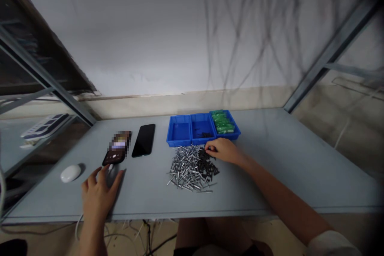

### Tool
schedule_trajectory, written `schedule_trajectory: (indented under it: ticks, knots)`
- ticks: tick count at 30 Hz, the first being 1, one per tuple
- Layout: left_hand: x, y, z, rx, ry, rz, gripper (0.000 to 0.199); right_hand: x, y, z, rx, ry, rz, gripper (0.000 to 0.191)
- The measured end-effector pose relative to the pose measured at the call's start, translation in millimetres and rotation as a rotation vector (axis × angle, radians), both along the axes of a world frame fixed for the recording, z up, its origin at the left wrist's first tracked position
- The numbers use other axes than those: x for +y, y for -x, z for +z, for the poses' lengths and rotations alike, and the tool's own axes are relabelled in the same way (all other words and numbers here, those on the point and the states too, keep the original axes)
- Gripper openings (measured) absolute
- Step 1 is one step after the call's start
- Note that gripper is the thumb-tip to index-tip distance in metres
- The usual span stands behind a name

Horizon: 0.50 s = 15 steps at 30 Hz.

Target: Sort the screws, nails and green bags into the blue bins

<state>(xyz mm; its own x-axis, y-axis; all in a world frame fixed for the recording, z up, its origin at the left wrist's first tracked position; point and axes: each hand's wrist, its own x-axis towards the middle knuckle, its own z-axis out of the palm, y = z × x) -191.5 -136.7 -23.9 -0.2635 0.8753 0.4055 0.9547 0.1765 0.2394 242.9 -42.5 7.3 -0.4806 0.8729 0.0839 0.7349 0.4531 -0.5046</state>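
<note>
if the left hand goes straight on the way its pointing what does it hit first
Probably the phone with the pixelated screen, just ahead of the left hand. A small white item at the phone's near end may come first, but depth is hard to judge from this view.

Tray (180, 130): bright solid blue. Packets (222, 122) in its right compartment: green, mottled with pale highlights. Pins (183, 170): silver, in a criss-cross scatter. Pieces (211, 165) at the scatter's right side: black. Phone (144, 140): plain glossy black. Second phone (117, 147): dark, its screen a coarse mosaic of brown, white and purple. Mouse (71, 173): white. Table (279, 168): pale blue-grey. Wall (240, 36): white, with dark grey branching streaks.
</note>
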Motion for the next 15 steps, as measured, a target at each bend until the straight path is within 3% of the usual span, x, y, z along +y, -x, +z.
schedule_trajectory:
  ticks: [4, 15]
  knots:
    - [0.3, -0.7, 0.3, 0.106, -0.027, 0.015, 0.068, 0.9, -1.4, -0.1, 0.032, 0.007, 0.009, 0.011]
    - [1.0, 1.4, -2.5, 0.121, -0.023, 0.028, 0.065, 3.5, -5.2, 2.2, 0.281, 0.136, -0.024, 0.01]
